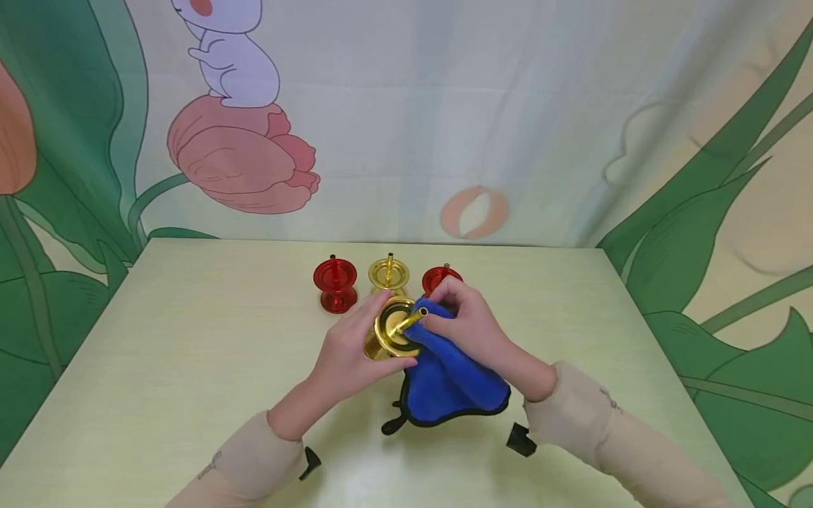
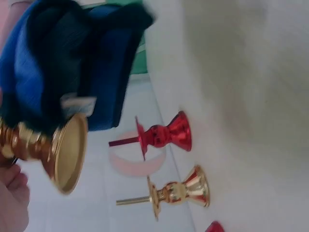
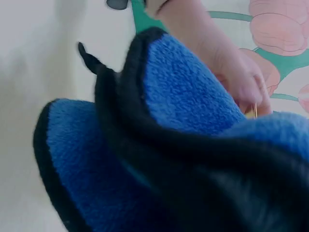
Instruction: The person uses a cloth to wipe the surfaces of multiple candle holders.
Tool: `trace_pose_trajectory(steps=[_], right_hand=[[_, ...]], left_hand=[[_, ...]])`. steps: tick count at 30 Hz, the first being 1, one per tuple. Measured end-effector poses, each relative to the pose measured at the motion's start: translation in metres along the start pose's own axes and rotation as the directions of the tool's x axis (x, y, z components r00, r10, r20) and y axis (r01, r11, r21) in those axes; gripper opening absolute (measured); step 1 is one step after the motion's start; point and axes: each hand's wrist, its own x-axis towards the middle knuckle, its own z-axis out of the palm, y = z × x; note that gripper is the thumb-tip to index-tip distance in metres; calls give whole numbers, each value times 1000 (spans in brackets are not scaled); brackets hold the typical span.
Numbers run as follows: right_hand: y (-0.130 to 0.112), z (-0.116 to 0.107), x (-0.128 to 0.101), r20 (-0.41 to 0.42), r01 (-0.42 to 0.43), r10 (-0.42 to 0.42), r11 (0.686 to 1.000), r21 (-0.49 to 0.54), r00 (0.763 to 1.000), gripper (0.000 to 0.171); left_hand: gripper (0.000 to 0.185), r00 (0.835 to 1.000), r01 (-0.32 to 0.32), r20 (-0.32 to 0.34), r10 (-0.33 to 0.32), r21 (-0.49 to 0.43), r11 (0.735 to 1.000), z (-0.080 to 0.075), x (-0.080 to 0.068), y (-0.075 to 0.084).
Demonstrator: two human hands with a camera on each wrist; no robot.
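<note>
My left hand [image 1: 346, 353] grips a shiny gold candle holder [image 1: 392, 326] with a round dish and a thin central tube. It is held above the table, tilted to the right; in the left wrist view its flared base [image 2: 70, 154] shows. My right hand [image 1: 473, 324] pinches a blue plush cloth [image 1: 444, 388] with black edging against the dish and beside the tube. The rest of the cloth hangs below, its black loop at the lower left corner. In the right wrist view the cloth [image 3: 188, 92] hides most of the holder.
Behind my hands, a red candle holder [image 1: 335, 279], a gold one [image 1: 389, 271] and another red one [image 1: 438, 276] stand upright in a row on the pale table [image 1: 190, 353]. My hands partly cover two of them. A printed curtain [image 1: 394, 141] hangs at the table's back edge.
</note>
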Motion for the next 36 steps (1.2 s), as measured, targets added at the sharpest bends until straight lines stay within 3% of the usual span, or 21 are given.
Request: trace_pose_trajectory(steps=[2, 5, 8, 10, 13, 18, 22, 24, 26, 28, 31, 33, 36], right_hand=[[2, -3, 2, 78, 46, -45, 999, -14, 996, 17], [9, -7, 5, 197, 107, -108, 994, 15, 974, 16], [12, -10, 7, 241, 119, -128, 992, 50, 962, 16], [13, -11, 8, 204, 96, -105, 994, 52, 973, 15], [11, -11, 8, 83, 27, -31, 998, 53, 996, 15], [8, -6, 7, -61, -42, 49, 994, 97, 997, 16], [5, -1, 5, -76, -46, 57, 990, 130, 996, 17], [5, -1, 5, -64, -51, 60, 990, 134, 996, 17], [7, -2, 5, -34, -55, 60, 991, 124, 998, 17], [8, -4, 6, 11, -46, 45, 993, 107, 999, 17], [11, -8, 7, 104, 7, -15, 997, 76, 994, 15], [13, -10, 7, 174, 49, -60, 997, 66, 983, 15], [19, -10, 8, 225, 83, -92, 995, 53, 970, 14]], left_hand=[[86, 994, 28, 110, -20, -64, 998, -7, 2, 0], [86, 960, 82, 277, -35, -159, 984, -16, 6, -1], [87, 940, 120, 338, -47, -197, 973, -19, 8, -1], [85, 952, 139, 298, -73, -206, 969, -17, 8, -1], [77, 978, 142, 177, -109, -189, 972, -10, 4, 0], [80, 994, 101, 44, -98, -88, 991, 5, -1, 5], [93, 996, 61, -68, -61, 1, 998, 13, -1, 8], [91, 992, 30, -122, -27, 18, 999, 14, 1, 8], [88, 991, 0, -134, 2, 15, 1000, 12, 2, 6], [84, 995, -15, -95, 14, -7, 1000, 7, 4, 4], [82, 999, -7, 43, 10, -72, 997, -3, 6, -1], [82, 986, 37, 169, -15, -127, 991, -10, 8, -4], [82, 949, 110, 309, -55, -162, 981, -15, 10, -8]])
